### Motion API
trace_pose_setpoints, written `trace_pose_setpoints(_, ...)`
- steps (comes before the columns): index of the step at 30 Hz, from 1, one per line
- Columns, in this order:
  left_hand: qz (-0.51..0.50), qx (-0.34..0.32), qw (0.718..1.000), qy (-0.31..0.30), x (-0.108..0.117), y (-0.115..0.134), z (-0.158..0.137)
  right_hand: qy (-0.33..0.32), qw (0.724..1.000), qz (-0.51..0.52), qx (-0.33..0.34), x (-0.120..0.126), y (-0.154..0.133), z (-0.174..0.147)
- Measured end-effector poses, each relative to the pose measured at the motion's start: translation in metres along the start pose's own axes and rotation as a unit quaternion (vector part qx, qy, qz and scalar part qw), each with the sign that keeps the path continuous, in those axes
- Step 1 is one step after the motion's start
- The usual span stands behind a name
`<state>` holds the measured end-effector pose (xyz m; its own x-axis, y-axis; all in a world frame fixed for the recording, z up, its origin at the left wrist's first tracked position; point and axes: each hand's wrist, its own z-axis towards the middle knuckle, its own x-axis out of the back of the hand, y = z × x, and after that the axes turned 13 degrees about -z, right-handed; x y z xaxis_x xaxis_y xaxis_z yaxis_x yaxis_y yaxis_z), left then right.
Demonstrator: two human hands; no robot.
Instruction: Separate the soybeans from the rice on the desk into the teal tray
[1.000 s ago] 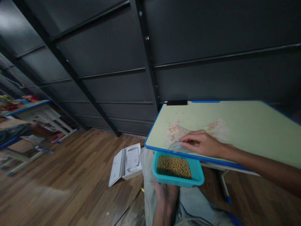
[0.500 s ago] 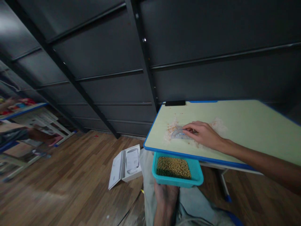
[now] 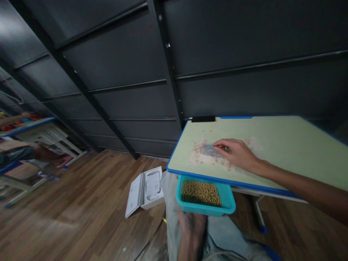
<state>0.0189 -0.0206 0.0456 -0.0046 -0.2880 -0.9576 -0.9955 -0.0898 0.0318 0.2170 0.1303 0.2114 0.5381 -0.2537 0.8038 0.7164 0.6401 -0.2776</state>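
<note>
My right hand (image 3: 236, 153) pinches a clear plastic protractor (image 3: 207, 150) over the pale tabletop. White grains (image 3: 211, 160) mixed with small orange-brown bits lie around and below the protractor. Just under the table's front edge, my left hand (image 3: 191, 224) supports a turquoise plastic tray (image 3: 227, 201) from below; its fingers are mostly hidden beneath it. Round tan beans (image 3: 201, 193) fill much of the tray, which sits above my lap.
The pale table (image 3: 285, 145) has a blue edge; a flat black object (image 3: 203, 119) rests at its back left. On the wooden floor stands an open white box (image 3: 152, 186) beside a dark cable (image 3: 150, 239). Another person's leg (image 3: 40, 153) shows at a table far left.
My right hand has shifted the protractor slightly back, away from the table's front edge. More white grains and orange bits now show in front of it. The tray stays in place.
</note>
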Motion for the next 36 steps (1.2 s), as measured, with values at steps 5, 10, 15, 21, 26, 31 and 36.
trace_pose_setpoints(5,0.011,-0.001,1.0,-0.025,0.004,0.0,0.002,0.009,0.999,0.011,0.035,0.004,-0.009,-0.001)
trace_pose_setpoints(10,0.002,0.01,1.0,-0.011,0.001,0.0,0.0,0.0,0.998,0.008,0.062,0.005,-0.014,-0.003)
trace_pose_setpoints(15,0.009,0.006,1.0,0.01,-0.001,0.0,-0.002,-0.003,0.997,0.011,0.078,0.003,-0.015,-0.006)
trace_pose_setpoints(21,0.016,0.01,1.0,0.019,-0.005,0.001,-0.004,-0.013,0.995,0.016,0.093,0.001,-0.016,-0.008)
trace_pose_setpoints(26,0.028,0.013,0.999,0.019,-0.01,0.001,-0.006,-0.015,0.994,0.023,0.11,0.002,-0.019,-0.009)
trace_pose_setpoints(31,0.007,0.01,1.0,0.009,-0.005,0.0,-0.003,-0.005,0.995,0.02,0.094,0.004,-0.02,-0.008)
trace_pose_setpoints(36,0.011,0.01,1.0,-0.01,0.004,0.001,0.0,-0.011,0.995,0.02,0.096,0.001,-0.016,-0.007)
